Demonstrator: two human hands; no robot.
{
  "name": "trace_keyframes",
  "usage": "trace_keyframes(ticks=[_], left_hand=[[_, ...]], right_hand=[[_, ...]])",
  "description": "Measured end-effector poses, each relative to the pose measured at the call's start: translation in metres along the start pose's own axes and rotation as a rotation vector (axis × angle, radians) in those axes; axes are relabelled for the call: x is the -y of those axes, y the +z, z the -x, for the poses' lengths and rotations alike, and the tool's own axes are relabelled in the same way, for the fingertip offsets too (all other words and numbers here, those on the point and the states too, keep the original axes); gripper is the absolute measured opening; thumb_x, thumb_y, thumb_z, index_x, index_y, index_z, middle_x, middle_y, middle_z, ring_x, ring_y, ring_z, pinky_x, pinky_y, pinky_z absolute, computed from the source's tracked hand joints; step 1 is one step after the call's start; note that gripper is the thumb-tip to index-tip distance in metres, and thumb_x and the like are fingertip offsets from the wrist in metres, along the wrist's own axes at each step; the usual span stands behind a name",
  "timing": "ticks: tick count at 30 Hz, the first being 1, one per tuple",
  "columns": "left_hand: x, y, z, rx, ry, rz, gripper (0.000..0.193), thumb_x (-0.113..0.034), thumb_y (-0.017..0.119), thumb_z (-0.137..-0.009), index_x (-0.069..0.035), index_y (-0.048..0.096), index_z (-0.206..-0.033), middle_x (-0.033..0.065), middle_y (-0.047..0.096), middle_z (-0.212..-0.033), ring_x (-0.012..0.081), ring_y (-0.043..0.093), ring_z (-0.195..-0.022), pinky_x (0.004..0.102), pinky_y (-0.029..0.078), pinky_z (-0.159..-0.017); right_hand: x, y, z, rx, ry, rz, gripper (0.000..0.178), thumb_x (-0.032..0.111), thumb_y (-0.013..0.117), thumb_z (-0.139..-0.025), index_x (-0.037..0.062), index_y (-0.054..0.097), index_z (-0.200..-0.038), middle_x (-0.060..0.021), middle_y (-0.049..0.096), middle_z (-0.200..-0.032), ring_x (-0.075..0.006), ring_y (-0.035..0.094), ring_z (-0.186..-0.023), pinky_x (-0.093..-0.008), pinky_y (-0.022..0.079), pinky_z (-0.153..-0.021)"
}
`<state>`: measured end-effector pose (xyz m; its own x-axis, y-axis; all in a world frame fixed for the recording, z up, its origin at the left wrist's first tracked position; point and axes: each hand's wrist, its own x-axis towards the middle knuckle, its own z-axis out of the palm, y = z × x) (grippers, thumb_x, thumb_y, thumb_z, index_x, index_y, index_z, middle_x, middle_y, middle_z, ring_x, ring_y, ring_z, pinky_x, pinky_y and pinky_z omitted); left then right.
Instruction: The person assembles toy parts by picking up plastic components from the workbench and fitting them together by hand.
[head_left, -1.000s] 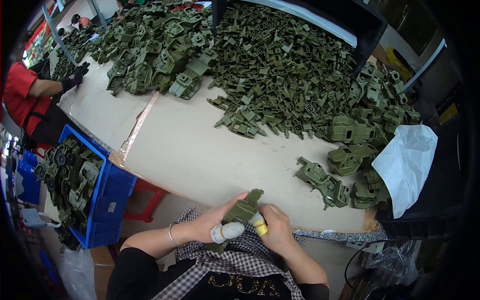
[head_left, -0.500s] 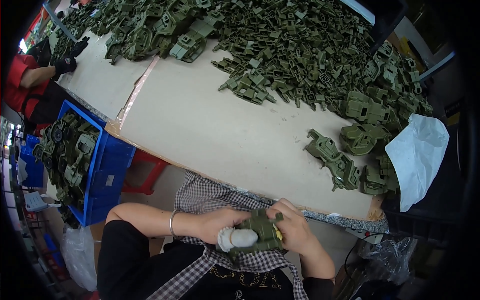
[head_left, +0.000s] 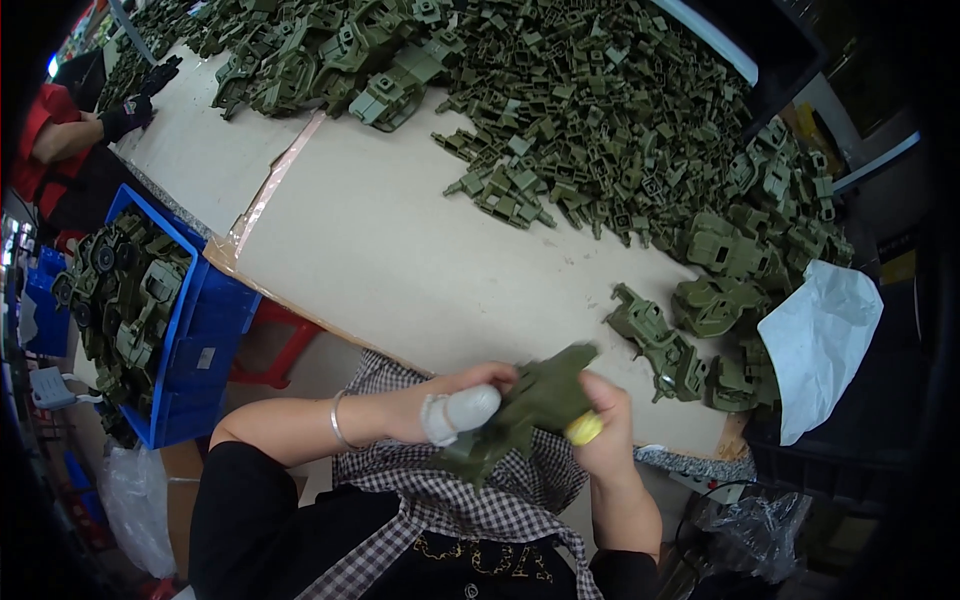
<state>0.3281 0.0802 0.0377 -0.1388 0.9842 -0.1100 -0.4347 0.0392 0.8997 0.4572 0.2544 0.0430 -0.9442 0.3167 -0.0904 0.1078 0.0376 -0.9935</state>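
Left hand (head_left: 450, 400) and right hand (head_left: 600, 425) close together at lap, fingers curled shut, forearms bent inward, left thumb taped white.

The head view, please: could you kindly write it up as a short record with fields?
setting: long pale table
left hand: grips the olive-green plastic part, white cot on one finger
right hand: grips the same part from the other side, yellow cot on one finger
position: part held over the lap, off the table edge
on table: heap of green parts, white bag
left side: blue crate with assembled green pieces
other person: red sleeve, far left
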Motion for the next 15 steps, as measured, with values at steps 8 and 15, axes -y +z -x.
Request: trace_keyframes(ticks=[8,15], left_hand=[[0.010,-0.044,0.046,-0.270,0.042,0.585,0.050,-0.041,0.042,-0.091,-0.004,0.039,-0.124,0.0144,0.052,-0.115,0.0193,0.059,-0.091,0.0292,0.051,-0.072],[0.003,-0.044,0.055,-0.477,0.074,0.381,0.055,-0.046,0.042,-0.089,-0.004,0.039,-0.125,0.0127,0.053,-0.115,0.0163,0.056,-0.092,0.0300,0.048,-0.075]], right_hand=[[0.029,-0.004,-0.088,-0.073,-0.102,0.601,0.034,0.006,0.061,-0.075,0.0010,0.054,-0.108,-0.0120,0.059,-0.095,-0.0234,0.059,-0.085,-0.0321,0.047,-0.076],[-0.019,0.018,-0.166,-0.447,-0.290,1.120,0.030,0.008,0.061,-0.075,0.0028,0.056,-0.103,-0.0105,0.052,-0.093,-0.0290,0.053,-0.088,-0.0387,0.045,-0.072]])
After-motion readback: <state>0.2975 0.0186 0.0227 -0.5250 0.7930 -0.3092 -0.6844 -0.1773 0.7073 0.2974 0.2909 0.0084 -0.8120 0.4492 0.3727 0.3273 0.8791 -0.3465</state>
